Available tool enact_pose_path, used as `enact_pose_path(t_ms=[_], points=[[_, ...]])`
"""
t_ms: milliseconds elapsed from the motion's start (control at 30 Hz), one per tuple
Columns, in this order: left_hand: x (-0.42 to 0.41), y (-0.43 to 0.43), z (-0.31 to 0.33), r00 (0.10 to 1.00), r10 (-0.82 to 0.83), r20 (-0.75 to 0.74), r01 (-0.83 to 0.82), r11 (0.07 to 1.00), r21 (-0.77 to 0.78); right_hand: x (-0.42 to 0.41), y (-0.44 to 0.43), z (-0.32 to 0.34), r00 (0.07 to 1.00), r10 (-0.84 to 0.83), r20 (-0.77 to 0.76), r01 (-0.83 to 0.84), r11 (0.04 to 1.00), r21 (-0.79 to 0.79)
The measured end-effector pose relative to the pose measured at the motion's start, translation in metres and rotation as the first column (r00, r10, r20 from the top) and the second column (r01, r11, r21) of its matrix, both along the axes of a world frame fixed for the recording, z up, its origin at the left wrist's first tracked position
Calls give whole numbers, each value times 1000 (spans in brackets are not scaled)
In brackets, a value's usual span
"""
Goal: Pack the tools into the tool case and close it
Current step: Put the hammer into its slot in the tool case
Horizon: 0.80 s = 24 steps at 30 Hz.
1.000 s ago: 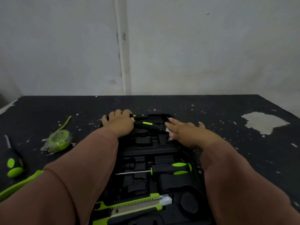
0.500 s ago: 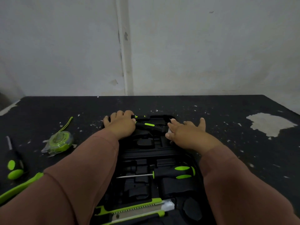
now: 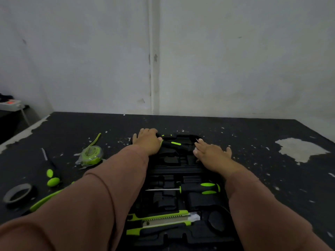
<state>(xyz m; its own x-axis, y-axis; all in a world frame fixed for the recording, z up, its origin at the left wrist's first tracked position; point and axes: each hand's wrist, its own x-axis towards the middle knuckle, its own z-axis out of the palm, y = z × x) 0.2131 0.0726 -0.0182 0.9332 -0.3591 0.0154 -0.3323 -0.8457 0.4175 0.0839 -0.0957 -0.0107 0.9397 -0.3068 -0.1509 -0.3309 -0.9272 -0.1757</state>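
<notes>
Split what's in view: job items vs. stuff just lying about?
Job: tool case, black-green tool under both hands, screwdriver in case, utility knife, tape measure, loose screwdriver, tape roll.
Lying about: power strip, paint flecks.

One open black plastic tool case (image 3: 174, 171). Two green-and-black screwdrivers (image 3: 200, 188) (image 3: 51, 175). One green box cutter (image 3: 159, 219). One green tape measure (image 3: 90, 154). One grey tape roll (image 3: 18, 193). Two hands (image 3: 147, 141) (image 3: 211, 153).

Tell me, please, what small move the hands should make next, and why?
Probably press the black-and-green tool down into its slot: both the left hand and right hand rest on its ends at the far edge of the open tool case.
</notes>
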Motion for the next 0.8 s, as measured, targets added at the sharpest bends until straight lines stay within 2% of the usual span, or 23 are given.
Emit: enact_pose_path(t_ms=[133, 233, 467, 600, 800], points=[[-8, 18, 16, 998, -35, -55, 23, 979, -203, -5, 2, 13, 996, -2, 94, -10, 991, 133], [-23, 35, 21, 998, -54, -38, 41, 959, -281, -8, 17, 27, 988, 100, 114, -118, 980, 163], [-70, 82, 22, 994, -84, 64, 100, 937, -334, -18, 87, 47, 952, 285, 108, -298, 944, 138], [-96, 112, 14, 985, -81, 150, 128, 933, -336, -29, 135, 50, 913, 391, 114, -402, 910, 100], [-129, 167, -6, 977, -69, 203, 142, 917, -372, -48, 194, 43, 844, 518, 140, -530, 845, 69]])
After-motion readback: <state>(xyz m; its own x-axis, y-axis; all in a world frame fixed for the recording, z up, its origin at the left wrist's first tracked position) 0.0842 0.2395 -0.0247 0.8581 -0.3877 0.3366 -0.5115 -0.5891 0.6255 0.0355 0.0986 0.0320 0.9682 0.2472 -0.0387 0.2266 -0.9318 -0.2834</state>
